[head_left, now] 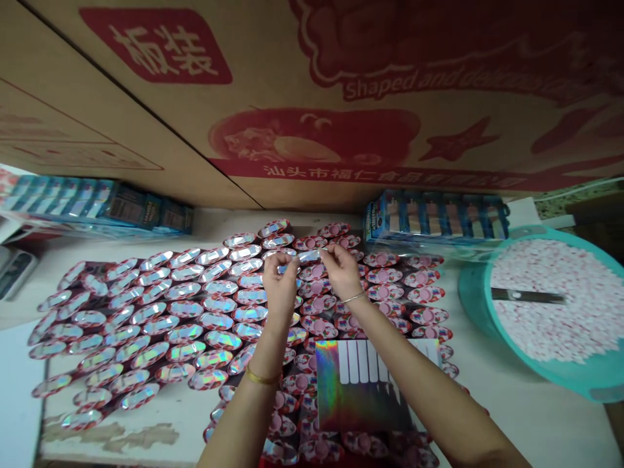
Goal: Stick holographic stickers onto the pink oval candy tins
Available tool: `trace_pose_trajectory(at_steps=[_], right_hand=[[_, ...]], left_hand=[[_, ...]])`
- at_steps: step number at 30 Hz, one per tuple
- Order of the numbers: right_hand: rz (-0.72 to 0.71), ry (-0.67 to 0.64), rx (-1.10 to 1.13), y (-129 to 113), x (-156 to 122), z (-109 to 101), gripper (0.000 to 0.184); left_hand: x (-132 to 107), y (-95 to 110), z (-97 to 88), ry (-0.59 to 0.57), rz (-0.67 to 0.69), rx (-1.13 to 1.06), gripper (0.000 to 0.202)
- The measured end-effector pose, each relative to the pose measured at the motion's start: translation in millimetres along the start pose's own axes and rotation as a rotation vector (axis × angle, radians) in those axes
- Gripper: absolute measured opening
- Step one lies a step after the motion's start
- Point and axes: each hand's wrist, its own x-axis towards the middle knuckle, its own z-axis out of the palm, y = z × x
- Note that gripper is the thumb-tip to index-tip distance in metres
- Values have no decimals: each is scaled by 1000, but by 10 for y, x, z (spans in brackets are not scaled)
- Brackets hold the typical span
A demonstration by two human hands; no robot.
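Note:
A small shiny label is stretched between my two hands, above rows of oval-topped packs. My left hand pinches its left end between thumb and finger. The right end is pinched in my right hand. Left of my hands, many packs carry a silvery, rainbow-sheen strip across their tops. To the right, other packs show a round pink piece on top. Beneath my right forearm lies a holographic label sheet, with white slots where backing shows; the arm hides part of it.
Large printed cardboard boxes stand across the back. Blue boxed goods in plastic wrap sit at the back left and back right. A turquoise basin of small white-and-pink pieces stands at right, a flat dark utensil lying in it.

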Motion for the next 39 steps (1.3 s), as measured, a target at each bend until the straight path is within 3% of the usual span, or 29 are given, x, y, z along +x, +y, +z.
trace_pose_trajectory(at_steps=[4,9,16,20,25,27,29,30,33,35,37,39], right_hand=[[-205,60,-460,-14,191,-64,26],[-225,35,-781,69,328,-17,24],[-239,-25,-917,129,370,29,26],[-207,11,-887,142,380,54,18],[-196,-9,-836,144,446,82,23],[-209,-36,-840,139,437,16,26],[-271,-42,-800,151,338,-134,29],[-315,-41,-760,166,244,-237,31],[-376,-79,-639,214,-207,-575,39],[-343,-136,-612,206,-600,-758,41],[-282,-197,-637,173,-1002,-871,39],[-231,-249,-702,153,-1343,-919,37]], left_hand=[[229,-129,118,30,124,169,12],[417,-217,222,13,174,382,8],[448,-291,282,-24,224,559,6],[434,-312,306,-14,223,599,7],[497,-263,332,89,191,567,45],[470,-185,259,80,207,546,45],[328,-102,96,-32,245,481,37],[208,-69,-12,-142,255,431,33],[-298,-20,-364,-592,202,327,38],[-681,-25,-544,-811,185,389,46],[-1022,-54,-635,-917,232,526,42],[-1263,-97,-640,-912,290,636,28]])
